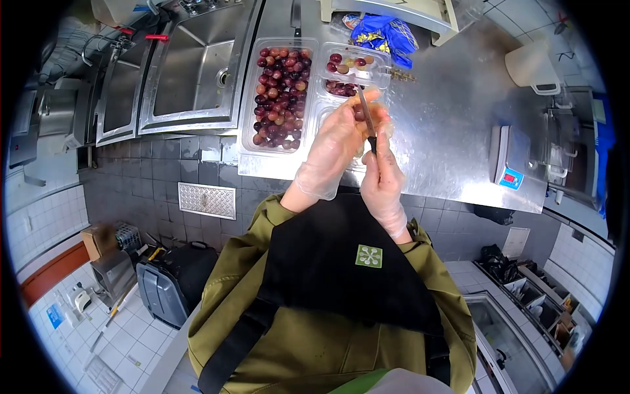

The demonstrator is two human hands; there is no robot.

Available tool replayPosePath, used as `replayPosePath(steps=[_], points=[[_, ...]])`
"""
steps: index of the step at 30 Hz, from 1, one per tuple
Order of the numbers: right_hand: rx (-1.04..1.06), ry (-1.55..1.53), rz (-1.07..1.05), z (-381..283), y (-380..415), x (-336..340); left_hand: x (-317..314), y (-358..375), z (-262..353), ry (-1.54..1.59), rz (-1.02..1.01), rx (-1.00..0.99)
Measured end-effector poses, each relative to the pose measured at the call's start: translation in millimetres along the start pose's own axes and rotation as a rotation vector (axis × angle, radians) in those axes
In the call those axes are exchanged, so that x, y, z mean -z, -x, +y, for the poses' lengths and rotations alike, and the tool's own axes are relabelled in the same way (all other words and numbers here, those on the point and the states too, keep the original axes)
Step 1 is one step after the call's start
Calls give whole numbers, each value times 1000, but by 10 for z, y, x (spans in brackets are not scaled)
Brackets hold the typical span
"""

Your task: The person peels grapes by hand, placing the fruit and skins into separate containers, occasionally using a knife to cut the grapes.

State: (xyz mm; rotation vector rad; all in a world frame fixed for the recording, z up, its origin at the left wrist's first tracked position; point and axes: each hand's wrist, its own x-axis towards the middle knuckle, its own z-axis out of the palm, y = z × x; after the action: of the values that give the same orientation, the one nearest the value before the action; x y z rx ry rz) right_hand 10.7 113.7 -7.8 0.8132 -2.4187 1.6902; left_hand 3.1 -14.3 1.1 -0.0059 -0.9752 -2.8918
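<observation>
A: Steel blade first — your right hand [384, 174] grips the knife [366, 113] by the handle, tip toward 12 o'clock. Your left hand [338, 141] is closed around a grape [359, 113], up over the counter [446, 125] just below the tubs.

B: How do I cut it well?

A: I'd keep the fingertips off the edge and cut slowly, both gloves close together.

B: And the tubs?

A: The tray [281, 95] at 11 o'clock is full of whole red grapes. The small tub [357, 64] at 12 holds a few pieces — another lies just below it, its contents partly hidden.
</observation>
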Motion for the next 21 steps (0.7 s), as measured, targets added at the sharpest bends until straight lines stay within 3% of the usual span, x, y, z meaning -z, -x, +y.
replayPosePath(steps=[9, 11, 15, 21], points=[[157, 247, 15, -16, -149, -25, 118, -26, 6, -152, -69, 19], [84, 301, -6, -25, -143, -41, 97, -3, -2, -249, -65, 59], [77, 396, 21, 41, -84, -121, 109, -25, -13, -75, -80, 72], [-106, 460, -182, 92, 0, -100, 257, -65, -180, 260, -29, 122]])
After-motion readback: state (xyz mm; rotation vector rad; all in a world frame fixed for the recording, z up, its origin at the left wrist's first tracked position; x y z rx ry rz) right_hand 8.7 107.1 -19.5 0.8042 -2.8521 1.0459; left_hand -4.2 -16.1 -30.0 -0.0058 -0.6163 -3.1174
